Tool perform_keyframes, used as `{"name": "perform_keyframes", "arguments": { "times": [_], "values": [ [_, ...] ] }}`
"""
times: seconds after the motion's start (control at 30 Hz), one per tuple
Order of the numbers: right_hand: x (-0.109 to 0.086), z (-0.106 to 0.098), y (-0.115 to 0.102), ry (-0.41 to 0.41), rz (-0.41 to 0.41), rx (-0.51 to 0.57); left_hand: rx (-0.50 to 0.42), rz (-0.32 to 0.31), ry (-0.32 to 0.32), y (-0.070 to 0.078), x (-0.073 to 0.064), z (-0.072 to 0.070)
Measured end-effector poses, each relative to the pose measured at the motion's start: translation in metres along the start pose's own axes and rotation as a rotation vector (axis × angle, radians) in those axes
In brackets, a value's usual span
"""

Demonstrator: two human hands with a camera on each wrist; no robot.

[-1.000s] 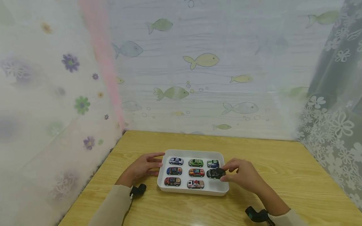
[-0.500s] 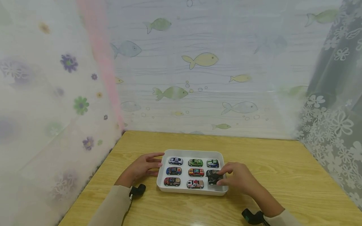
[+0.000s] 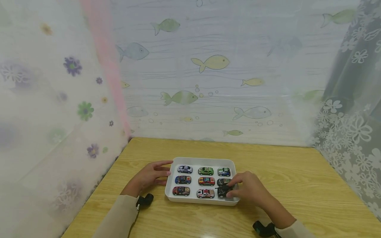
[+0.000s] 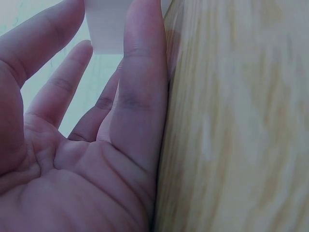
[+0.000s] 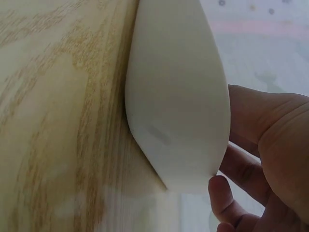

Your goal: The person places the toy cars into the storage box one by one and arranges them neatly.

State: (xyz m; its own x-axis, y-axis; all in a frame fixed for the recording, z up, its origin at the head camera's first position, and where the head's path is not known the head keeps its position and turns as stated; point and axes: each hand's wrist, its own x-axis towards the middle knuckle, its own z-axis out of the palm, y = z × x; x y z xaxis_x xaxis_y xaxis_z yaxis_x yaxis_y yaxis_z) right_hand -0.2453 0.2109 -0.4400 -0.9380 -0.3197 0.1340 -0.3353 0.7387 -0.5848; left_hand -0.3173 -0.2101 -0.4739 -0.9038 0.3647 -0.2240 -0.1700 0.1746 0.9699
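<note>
A white tray (image 3: pixel 202 201) lies on the table with small toy cars in three columns. At its near right corner, inside, my right hand (image 3: pixel 251 189) pinches a black toy car (image 3: pixel 222 191) between thumb and fingers. Just behind that car sits another dark toy car (image 3: pixel 224 181). My left hand (image 3: pixel 146 177) rests at the tray's left wall, fingers extended, fingertips on or near it. In the right wrist view the tray's wall (image 5: pixel 178 96) hides the held car, and my fingers reach over the rim. The left wrist view shows my spread left palm (image 4: pixel 82 169) beside the tabletop.
Other toy cars stand in the tray, among them a white one (image 3: pixel 185 169), a green one (image 3: pixel 205 171) and a red one (image 3: pixel 181 190). The wooden table (image 3: pixel 282 172) extends around the tray. Patterned curtains (image 3: pixel 214 82) close off the back and sides.
My right hand has brought the black toy car from above the right column's middle car towards me, down into the near right corner. The left hand stays in place.
</note>
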Motion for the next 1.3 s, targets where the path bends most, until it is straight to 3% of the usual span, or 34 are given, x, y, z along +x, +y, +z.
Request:
{"name": "perform_keyframes", "arguments": {
  "times": [0.57, 1.3],
  "values": [
    [0.0013, 0.0042, 0.0027, 0.045, -0.02, -0.143, 0.006, 0.002, 0.0, 0.0002, 0.0011, -0.0002],
    [-0.0001, -0.0046, -0.0002, 0.027, -0.049, -0.144, 0.018, 0.003, 0.004, 0.0029, 0.0024, -0.0002]
  ]
}}
